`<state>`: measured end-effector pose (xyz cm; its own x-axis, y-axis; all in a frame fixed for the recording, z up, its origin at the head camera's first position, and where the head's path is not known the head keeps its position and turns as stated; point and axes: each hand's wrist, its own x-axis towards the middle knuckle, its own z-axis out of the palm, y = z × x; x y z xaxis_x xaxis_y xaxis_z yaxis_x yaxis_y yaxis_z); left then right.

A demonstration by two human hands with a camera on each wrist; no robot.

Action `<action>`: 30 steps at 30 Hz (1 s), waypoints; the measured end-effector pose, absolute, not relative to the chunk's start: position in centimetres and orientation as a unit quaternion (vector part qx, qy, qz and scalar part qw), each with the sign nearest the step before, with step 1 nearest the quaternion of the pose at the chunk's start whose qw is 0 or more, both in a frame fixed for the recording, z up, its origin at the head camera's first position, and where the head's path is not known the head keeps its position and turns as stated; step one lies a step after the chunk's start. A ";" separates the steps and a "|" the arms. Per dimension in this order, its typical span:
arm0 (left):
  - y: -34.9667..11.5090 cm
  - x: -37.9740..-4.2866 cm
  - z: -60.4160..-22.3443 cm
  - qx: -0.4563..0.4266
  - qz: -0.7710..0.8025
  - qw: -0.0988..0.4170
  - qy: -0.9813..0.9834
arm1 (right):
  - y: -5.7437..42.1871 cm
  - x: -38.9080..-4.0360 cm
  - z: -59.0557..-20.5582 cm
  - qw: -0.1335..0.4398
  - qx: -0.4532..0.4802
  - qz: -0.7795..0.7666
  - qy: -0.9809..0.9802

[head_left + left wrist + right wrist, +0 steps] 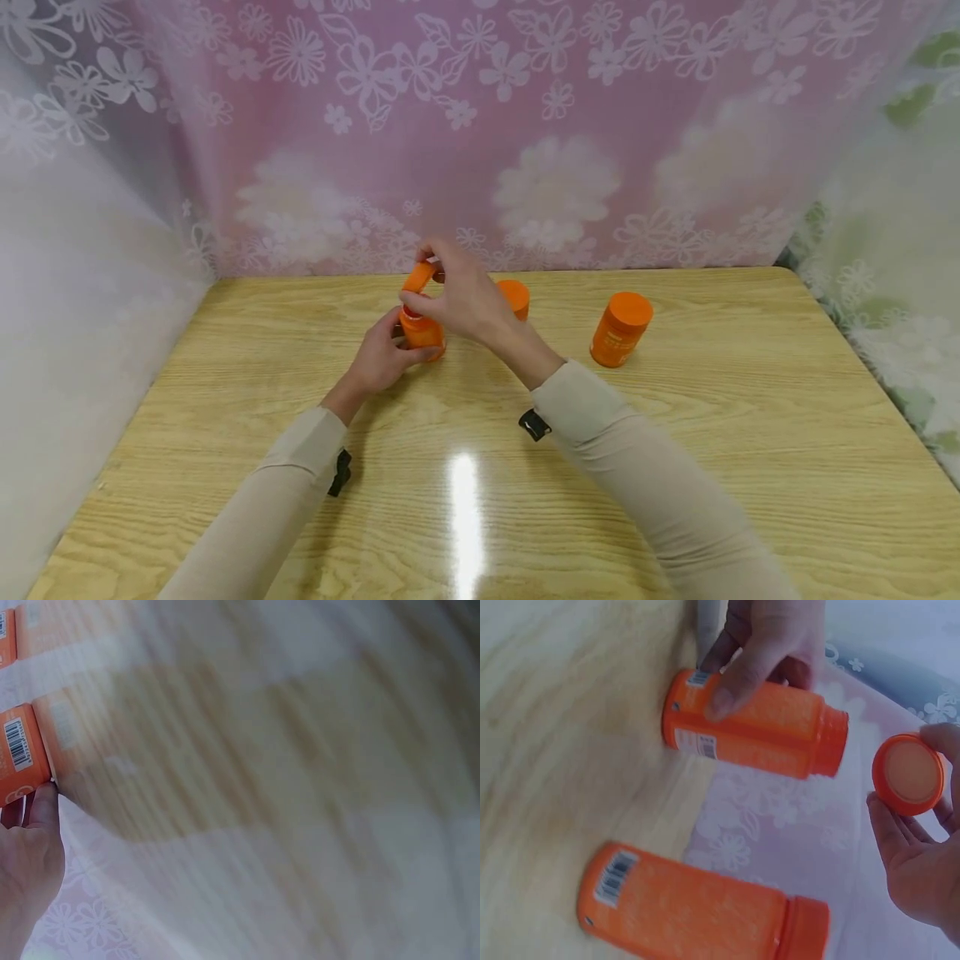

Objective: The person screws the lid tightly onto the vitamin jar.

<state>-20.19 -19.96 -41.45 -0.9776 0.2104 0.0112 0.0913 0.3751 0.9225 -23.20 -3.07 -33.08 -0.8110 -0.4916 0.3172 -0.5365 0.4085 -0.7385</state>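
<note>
My left hand (380, 357) grips an orange bottle (424, 335) standing on the table, with its thumb along the near side. The bottle's mouth is uncovered; its threaded neck (831, 742) shows in the right wrist view. Just above that mouth, my right hand (467, 292) pinches an orange lid (419, 277) by its rim between thumb and fingers. The lid is tilted, and its pale inner face (909, 772) shows in the right wrist view, apart from the neck. In the left wrist view the left hand (31, 862) holds the bottle low, near its barcode.
A second orange bottle (514, 297), lid on, stands just right of the held one, partly hidden behind my right forearm. Farther right is a third lidded orange bottle (617, 337). Flowered curtains (465, 150) hang behind the wooden table (720, 467) and at both sides.
</note>
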 end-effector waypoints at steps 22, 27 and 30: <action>-20.5 -21.1 -43.7 0.112 0.562 0.045 0.819 | -3.9 -22.9 -36.6 0.036 0.284 0.467 -0.836; -20.3 -20.4 -42.3 0.111 0.565 0.053 0.816 | -3.9 -22.9 -37.1 0.040 0.285 0.462 -0.839; -20.0 -19.8 -41.2 0.115 0.564 0.049 0.816 | -4.0 -23.0 -37.3 0.038 0.289 0.459 -0.839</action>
